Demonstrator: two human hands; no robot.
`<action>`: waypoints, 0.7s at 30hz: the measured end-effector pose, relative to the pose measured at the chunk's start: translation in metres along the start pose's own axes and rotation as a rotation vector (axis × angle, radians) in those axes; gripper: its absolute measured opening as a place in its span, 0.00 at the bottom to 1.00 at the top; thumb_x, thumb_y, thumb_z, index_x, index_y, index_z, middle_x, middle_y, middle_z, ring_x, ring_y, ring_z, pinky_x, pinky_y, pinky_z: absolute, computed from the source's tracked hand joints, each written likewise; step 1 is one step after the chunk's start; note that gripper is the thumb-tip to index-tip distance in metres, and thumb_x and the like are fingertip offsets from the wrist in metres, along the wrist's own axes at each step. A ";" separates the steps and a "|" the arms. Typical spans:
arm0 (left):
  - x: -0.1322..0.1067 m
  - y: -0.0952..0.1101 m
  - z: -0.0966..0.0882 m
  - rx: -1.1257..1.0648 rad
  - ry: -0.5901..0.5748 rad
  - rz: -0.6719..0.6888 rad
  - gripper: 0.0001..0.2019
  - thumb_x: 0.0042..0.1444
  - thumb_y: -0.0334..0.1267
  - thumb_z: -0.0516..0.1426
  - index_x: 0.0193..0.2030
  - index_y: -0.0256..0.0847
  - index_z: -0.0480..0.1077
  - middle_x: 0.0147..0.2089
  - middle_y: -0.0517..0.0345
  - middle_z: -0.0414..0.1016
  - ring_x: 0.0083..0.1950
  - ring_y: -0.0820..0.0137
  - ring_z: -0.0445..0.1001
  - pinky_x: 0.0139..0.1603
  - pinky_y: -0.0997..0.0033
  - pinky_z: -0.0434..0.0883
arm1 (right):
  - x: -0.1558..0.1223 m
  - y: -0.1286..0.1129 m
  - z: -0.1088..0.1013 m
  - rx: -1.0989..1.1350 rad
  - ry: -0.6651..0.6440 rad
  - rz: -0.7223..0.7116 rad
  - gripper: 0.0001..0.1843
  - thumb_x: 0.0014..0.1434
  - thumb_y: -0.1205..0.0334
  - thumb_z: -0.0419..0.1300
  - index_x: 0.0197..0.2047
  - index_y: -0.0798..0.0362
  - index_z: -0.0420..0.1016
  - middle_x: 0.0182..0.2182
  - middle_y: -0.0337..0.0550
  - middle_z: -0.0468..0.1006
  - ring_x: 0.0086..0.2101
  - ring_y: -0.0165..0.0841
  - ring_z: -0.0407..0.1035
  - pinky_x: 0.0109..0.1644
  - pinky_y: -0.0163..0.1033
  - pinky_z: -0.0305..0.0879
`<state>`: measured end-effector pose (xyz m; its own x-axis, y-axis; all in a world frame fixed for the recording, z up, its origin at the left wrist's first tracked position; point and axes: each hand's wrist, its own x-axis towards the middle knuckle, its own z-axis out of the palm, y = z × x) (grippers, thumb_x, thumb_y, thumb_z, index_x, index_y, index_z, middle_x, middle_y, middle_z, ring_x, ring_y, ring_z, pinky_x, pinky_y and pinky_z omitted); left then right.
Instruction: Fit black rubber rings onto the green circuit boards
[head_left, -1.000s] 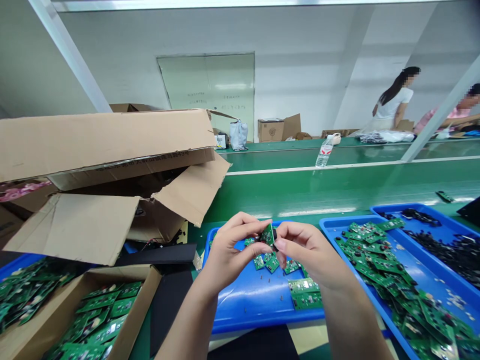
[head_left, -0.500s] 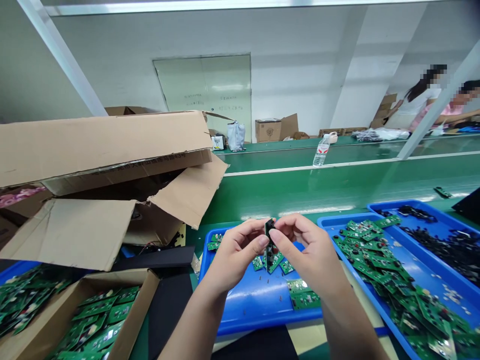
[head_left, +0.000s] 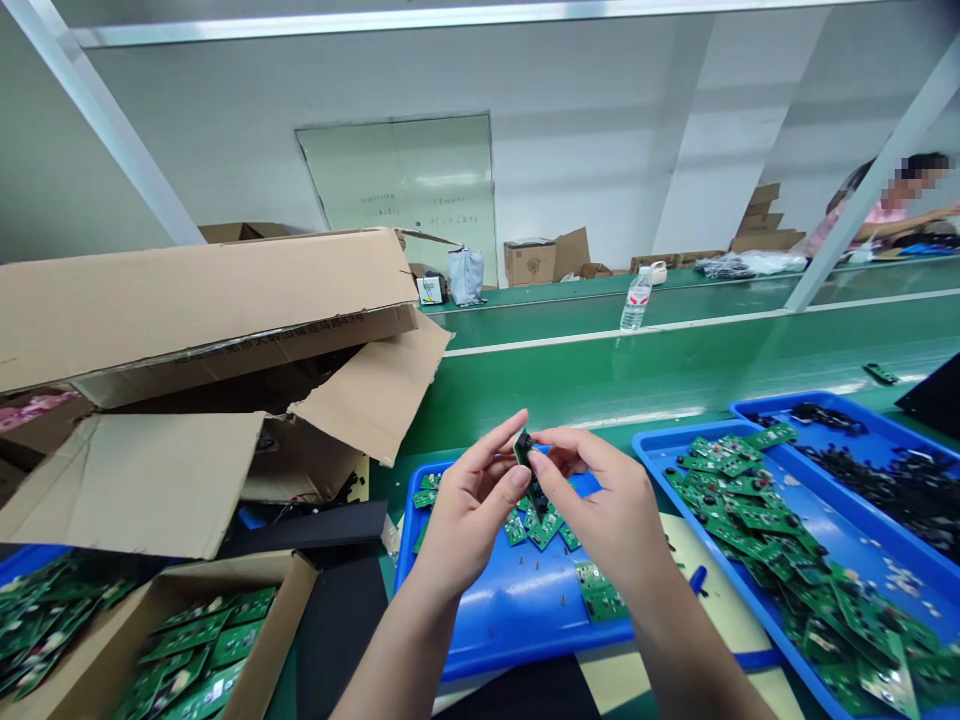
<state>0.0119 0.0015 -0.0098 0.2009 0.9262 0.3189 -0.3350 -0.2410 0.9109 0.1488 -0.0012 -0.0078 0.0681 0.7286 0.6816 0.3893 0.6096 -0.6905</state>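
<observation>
Above a blue tray, a small green circuit board with black parts on its face is held tilted, nearly edge-on. My left hand pinches it between thumb and fingers. From the other side, my right hand presses thumb and fingers on the board's black parts; the exact contact is partly hidden. Loose green boards and small dark bits lie in the tray beneath.
At right are a blue tray of piled boards and another of black parts. Left stand a carton of boards and a large open cardboard box. A water bottle stands behind; a person sits far right.
The board has tilted, its top leaning left, and the left index finger has lifted away from it. The view has shifted slightly. One person at the far right is now mostly hidden.
</observation>
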 end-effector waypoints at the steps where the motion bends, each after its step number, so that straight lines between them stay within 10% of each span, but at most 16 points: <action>1: 0.000 0.000 0.000 0.007 0.000 0.009 0.20 0.55 0.42 0.65 0.55 0.53 0.74 0.39 0.58 0.76 0.38 0.75 0.72 0.44 0.77 0.71 | 0.000 0.000 0.001 -0.008 0.015 -0.016 0.07 0.60 0.63 0.57 0.38 0.53 0.76 0.27 0.41 0.79 0.26 0.31 0.73 0.32 0.37 0.72; 10: 0.000 0.006 0.000 0.140 0.044 0.082 0.16 0.53 0.38 0.66 0.50 0.46 0.77 0.39 0.55 0.79 0.38 0.71 0.76 0.44 0.72 0.76 | 0.001 0.001 0.002 -0.083 0.063 -0.207 0.08 0.62 0.68 0.56 0.36 0.54 0.77 0.27 0.41 0.79 0.26 0.31 0.73 0.32 0.37 0.70; 21: -0.003 0.006 -0.003 0.281 0.087 0.136 0.15 0.54 0.39 0.65 0.49 0.44 0.78 0.40 0.53 0.75 0.39 0.69 0.74 0.41 0.73 0.75 | 0.002 -0.003 -0.001 0.009 -0.052 -0.097 0.07 0.59 0.67 0.55 0.31 0.51 0.71 0.26 0.40 0.76 0.27 0.31 0.72 0.32 0.36 0.70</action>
<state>0.0069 -0.0014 -0.0062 0.0884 0.8984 0.4302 -0.0834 -0.4237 0.9019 0.1491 -0.0018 -0.0042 -0.0175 0.6811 0.7320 0.3838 0.6806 -0.6240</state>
